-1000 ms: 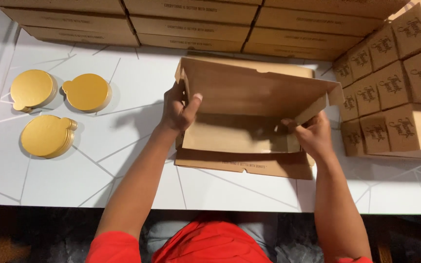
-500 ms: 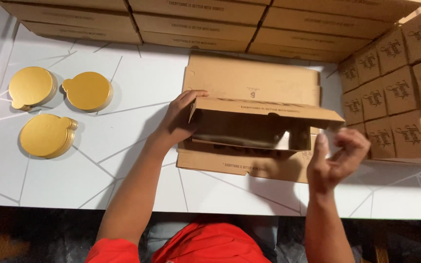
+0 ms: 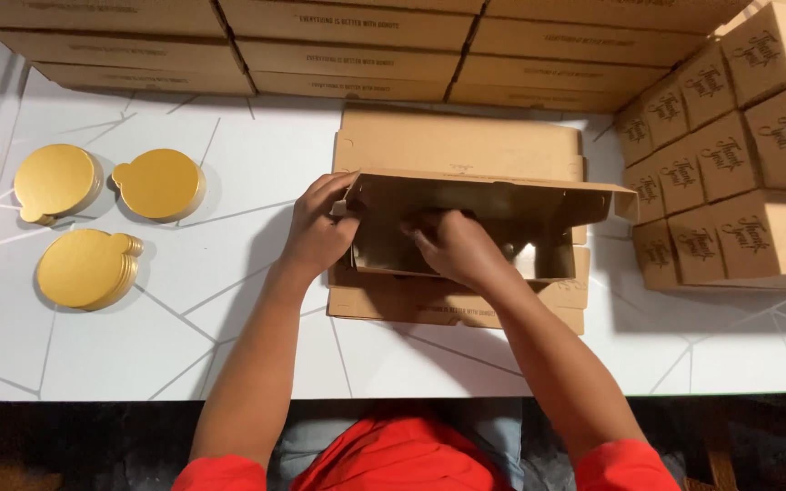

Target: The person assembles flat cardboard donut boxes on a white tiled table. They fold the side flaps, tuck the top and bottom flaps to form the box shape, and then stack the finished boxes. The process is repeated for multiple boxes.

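- Box [image 3: 466, 227], a brown cardboard one half folded up, sits between both hands near the middle of the white table [image 3: 229, 364], on top of a flat stack of unfolded boxes [image 3: 457, 145].
- Left hand [image 3: 316, 232] grips the box's left end wall, fingers curled over the top edge and thumb on the outside.
- Right hand [image 3: 452, 245] is inside the open box, fingers bent and pressed toward the back left corner; whether they pinch a flap I cannot tell.
- Cardboard looks plain, matte and stiff, with sharp creases; the long top flap stands out level over the opening, and a small tab sticks out at its right end.
- Inside, the box is shadowed and its walls are upright on the left and back.
- Three sets of gold round boards [image 3: 84, 268], shiny and each with a small tab, lie well apart to the left on the table.
- Small brown cube boxes [image 3: 739, 182] are stacked at the right, just beside the flat stack.
- More long flat cartons [image 3: 347, 36] line the far edge.
- Tabletop is smooth, white, crossed by thin grey lines.
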